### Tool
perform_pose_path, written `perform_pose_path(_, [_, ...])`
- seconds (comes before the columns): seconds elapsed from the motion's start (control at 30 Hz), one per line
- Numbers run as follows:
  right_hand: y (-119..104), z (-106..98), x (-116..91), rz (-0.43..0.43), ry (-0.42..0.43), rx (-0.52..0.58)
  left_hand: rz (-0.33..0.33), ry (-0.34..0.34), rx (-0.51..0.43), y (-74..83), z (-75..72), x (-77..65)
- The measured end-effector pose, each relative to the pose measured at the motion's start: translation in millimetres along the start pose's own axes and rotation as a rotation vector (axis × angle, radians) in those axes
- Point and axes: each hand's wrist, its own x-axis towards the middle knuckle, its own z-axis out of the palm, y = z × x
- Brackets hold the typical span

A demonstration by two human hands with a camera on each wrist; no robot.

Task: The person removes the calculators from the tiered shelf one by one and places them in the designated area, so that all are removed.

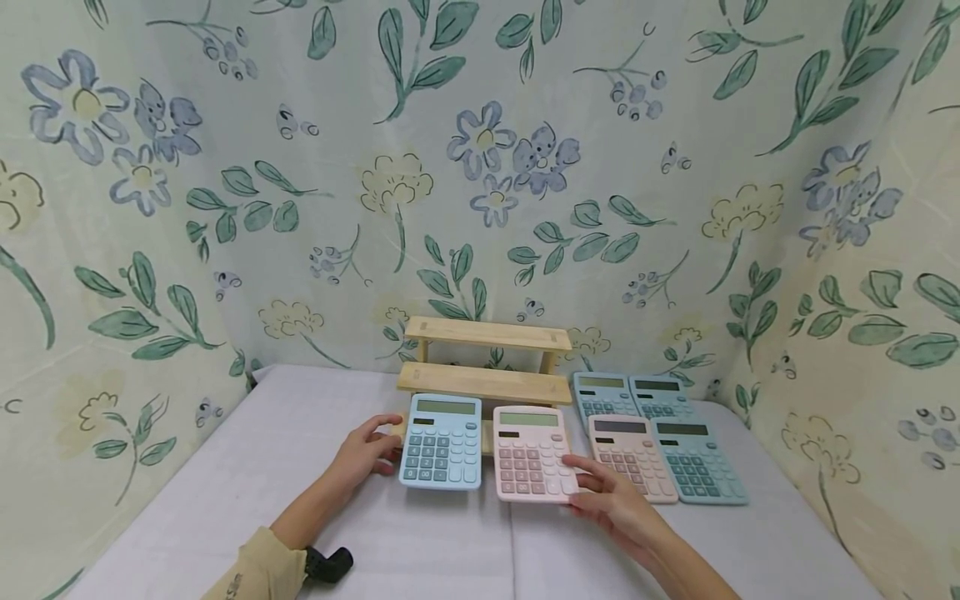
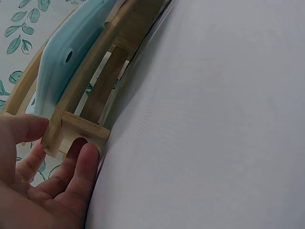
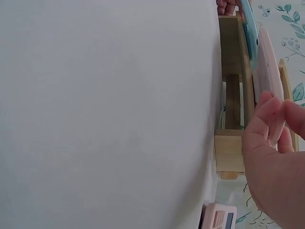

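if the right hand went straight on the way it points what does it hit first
The right hand pinches the pink calculator on the wooden stand, so that comes first. Past that, the light-blue calculator looks next in line, though depth is unclear and the stand might come sooner.

The left forearm (image 1: 318, 507) reaches up and inward from the lower left, a beige fabric sleeve (image 1: 258, 565) with dark lettering around it; the left hand (image 1: 363, 456) grips with bent fingers (image 2: 86, 167). The bare right forearm (image 1: 678, 562) slants in from the lower right, its right hand (image 1: 611, 504) pinching between thumb and fingers
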Motion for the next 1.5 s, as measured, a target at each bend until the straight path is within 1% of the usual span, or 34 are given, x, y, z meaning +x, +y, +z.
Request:
perform_pose_path(0.33, [2, -7, -5, 0.015, 0.065, 0.017, -0.003, 0.008, 0.013, 0.6, 0.8, -1.3])
perform_pose_path(0.63, [1, -19, -13, 0.011, 0.107, 0.035, -0.002, 0.006, 0.017, 1.3, 2.0, -1.6])
perform_pose_path(0.87, [-3, -34, -22, 0.021, 0.127, 0.051, 0.004, 0.007, 0.015, 2.4, 2.2, -3.0])
perform_pose_path(1.03, [-3, -48, -26, 0.018, 0.107, 0.036, 0.005, 0.007, 0.021, 2.2, 2.1, -3.7])
perform_pose_path(1.2, [-3, -62, -32, 0.02, 0.111, 0.026, 0.003, 0.005, 0.024, 2.1, 2.2, -3.6])
perform_pose_path(1.5, [-2, -84, -38, 0.037, 0.167, 0.025, 0.011, 0.003, 0.024, 2.2, 0.7, -4.2])
